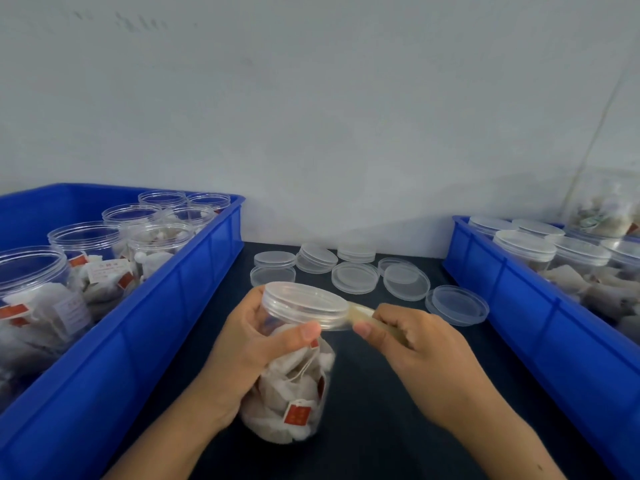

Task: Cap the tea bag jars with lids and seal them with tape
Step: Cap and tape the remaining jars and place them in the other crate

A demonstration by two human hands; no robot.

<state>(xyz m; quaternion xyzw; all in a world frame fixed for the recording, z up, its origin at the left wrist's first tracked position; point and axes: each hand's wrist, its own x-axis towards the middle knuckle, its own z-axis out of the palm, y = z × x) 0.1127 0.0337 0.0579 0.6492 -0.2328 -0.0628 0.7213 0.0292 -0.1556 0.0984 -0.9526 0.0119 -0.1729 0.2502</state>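
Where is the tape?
The tape roll is in the right hand, low in the middle, its strip stretched to the capped jar held by the left hand.

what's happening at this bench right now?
A person is taping a jar shut. The left hand grips a lidded clear plastic jar of tea bags over the dark tabletop, thumb pressing at the lid's edge. The right hand holds a roll of clear tape against that lid. Loose clear round lids lie behind. The left blue plastic bin holds uncapped jars, the right blue plastic bin capped ones.
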